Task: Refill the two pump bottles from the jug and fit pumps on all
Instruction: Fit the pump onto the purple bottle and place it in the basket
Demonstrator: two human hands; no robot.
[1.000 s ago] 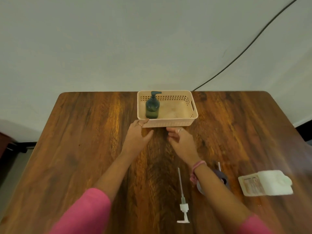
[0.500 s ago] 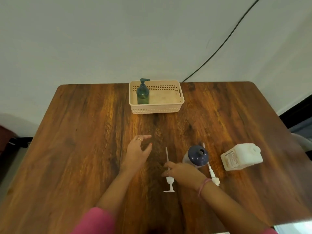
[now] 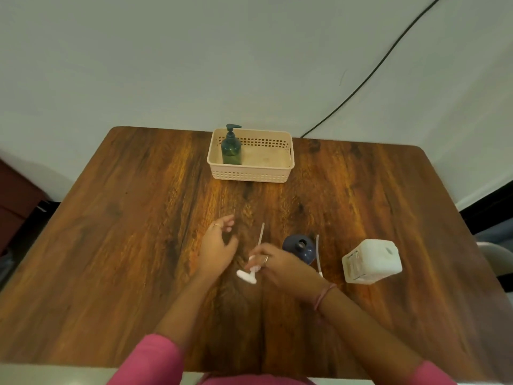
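Note:
My right hand (image 3: 280,263) grips a white pump (image 3: 251,272) by its collar, its thin tube pointing away from me over the wooden table (image 3: 138,245). My left hand (image 3: 218,245) hovers just left of it, fingers apart and holding nothing. A dark blue bottle (image 3: 298,245) with an open neck stands right behind my right hand. A second white pump (image 3: 318,254) lies on the table to its right, partly hidden by my wrist. The white jug (image 3: 372,261) stands further right. A green bottle (image 3: 231,147) with its pump fitted stands in the cream basket (image 3: 249,173).
The basket sits at the table's far edge against a pale wall, where a black cable (image 3: 374,70) runs up. Dark furniture (image 3: 16,195) stands off the left edge, and a pale chair (image 3: 497,254) shows beyond the right edge.
Both hands came back from the basket toward me. My right hand reached the near pump, closed on it and tilted its head up off the table; the left hand stayed open beside it.

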